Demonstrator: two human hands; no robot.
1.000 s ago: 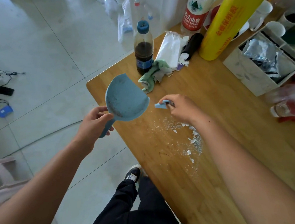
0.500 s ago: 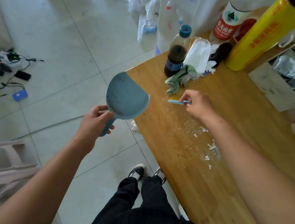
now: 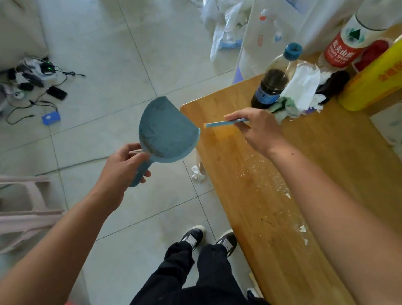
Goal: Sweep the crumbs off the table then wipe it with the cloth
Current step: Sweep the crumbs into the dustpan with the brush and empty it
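My left hand [image 3: 121, 167] grips the handle of a blue dustpan [image 3: 166, 133], held in the air just off the wooden table's [image 3: 342, 164] left edge. My right hand [image 3: 256, 129] pinches a small blue brush [image 3: 224, 123] above the table, its tip pointing at the dustpan's rim. White crumbs [image 3: 281, 189] lie scattered on the table beside my right forearm. A crumpled green cloth [image 3: 286, 107] lies at the far end, by a dark soda bottle [image 3: 274, 80].
A yellow wrap roll [image 3: 380, 75], a large water bottle [image 3: 355, 39], white tissue [image 3: 303, 85] and a white box [image 3: 397, 132] crowd the table's far right. A crumpled paper [image 3: 197, 174] lies on the floor. A plastic stool [image 3: 12, 207] stands left. Cables [image 3: 32, 94] lie far left.
My right hand has lifted the brush from the crumbs and carried it toward the table's far left corner, near the dustpan. The view has shifted left; the dustpan stays in my left hand.
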